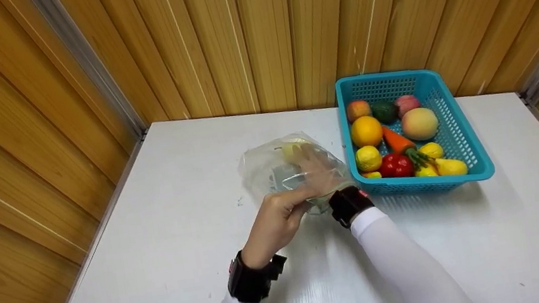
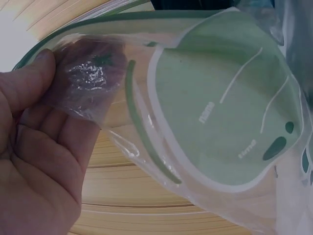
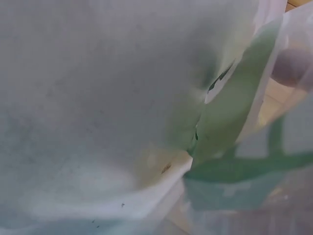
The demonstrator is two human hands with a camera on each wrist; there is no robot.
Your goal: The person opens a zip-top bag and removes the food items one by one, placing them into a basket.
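A clear plastic bag [image 1: 261,166] with a green print lies over the white table, left of the basket. My left hand [image 1: 274,220] pinches its rim between thumb and fingers; in the left wrist view the left hand [image 2: 44,132] holds the clear film beside a large pale-green printed shape. Inside the bag, up to about the wrist, is my right hand [image 1: 319,170]. A pale yellow fruit with a thin stem [image 1: 291,152] lies at its fingertips. Hazy plastic blurs them, so the grip is unclear. Bag film [image 3: 234,103] fills much of the right wrist view.
A turquoise basket [image 1: 471,142] stands right of the bag, close to my right wrist. In it lie an orange [image 1: 366,131], a carrot [image 1: 397,140], a tomato [image 1: 396,165], a peach [image 1: 420,123] and several other fruits. Wood-panel walls [image 1: 263,35] border the table [image 1: 161,215].
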